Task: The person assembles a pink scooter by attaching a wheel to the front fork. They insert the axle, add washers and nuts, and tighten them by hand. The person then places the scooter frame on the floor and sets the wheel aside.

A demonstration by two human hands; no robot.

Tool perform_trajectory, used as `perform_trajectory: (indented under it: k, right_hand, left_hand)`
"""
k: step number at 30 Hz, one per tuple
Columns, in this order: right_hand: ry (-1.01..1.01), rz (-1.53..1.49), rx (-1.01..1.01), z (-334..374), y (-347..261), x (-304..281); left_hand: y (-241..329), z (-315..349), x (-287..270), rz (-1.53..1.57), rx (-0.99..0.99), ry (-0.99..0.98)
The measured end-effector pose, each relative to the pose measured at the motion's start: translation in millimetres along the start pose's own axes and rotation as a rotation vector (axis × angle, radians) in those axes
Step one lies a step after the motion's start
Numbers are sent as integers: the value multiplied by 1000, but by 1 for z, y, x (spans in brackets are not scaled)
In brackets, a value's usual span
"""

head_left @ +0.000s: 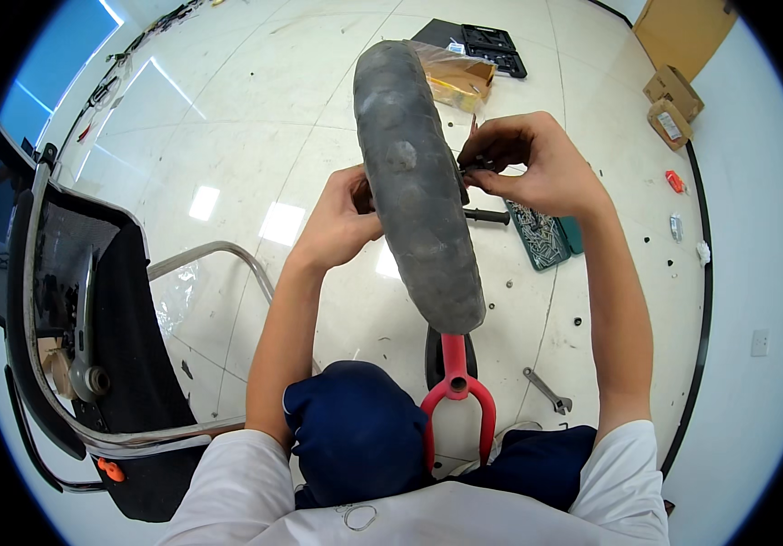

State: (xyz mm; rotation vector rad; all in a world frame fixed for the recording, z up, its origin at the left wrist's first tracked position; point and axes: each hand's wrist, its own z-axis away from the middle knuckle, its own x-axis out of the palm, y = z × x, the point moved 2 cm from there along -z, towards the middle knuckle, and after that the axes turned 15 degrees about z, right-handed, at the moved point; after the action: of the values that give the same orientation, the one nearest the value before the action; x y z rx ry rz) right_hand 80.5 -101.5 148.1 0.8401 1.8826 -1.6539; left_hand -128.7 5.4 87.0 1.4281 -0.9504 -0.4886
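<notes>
A worn black tyre on a small wheel stands upright in front of me, joined to a red bike frame whose fork points toward me between my legs. At the wheel's left side is my left hand, its fingers curled in by the hub; what they grip is hidden behind the tyre. Across from it, my right hand is closed in a pinch on a small dark part beside the axle area. A black handlebar grip sticks out to the right below that hand.
A green case of screws lies right of the wheel, an adjustable wrench nearer me. Beyond are an open carton and a black tool case. A metal-framed chair stands left, holding a spanner. Small nuts dot the floor.
</notes>
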Motion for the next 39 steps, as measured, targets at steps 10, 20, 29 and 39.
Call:
perform_trajectory:
  k: [10, 20, 29, 39]
  right_hand:
    - [22, -65, 2, -1, 5, 4]
    - [123, -237, 24, -1, 16, -4]
    - [331, -322, 88, -7, 48, 5]
    - [304, -108, 69, -36, 73, 11]
  left_hand:
    - [-3, -2, 2, 49, 112, -38]
    - [24, -26, 9, -121, 8, -76]
    - [38, -54, -5, -181, -55, -129]
    - [20, -74, -15, -551, 106, 0]
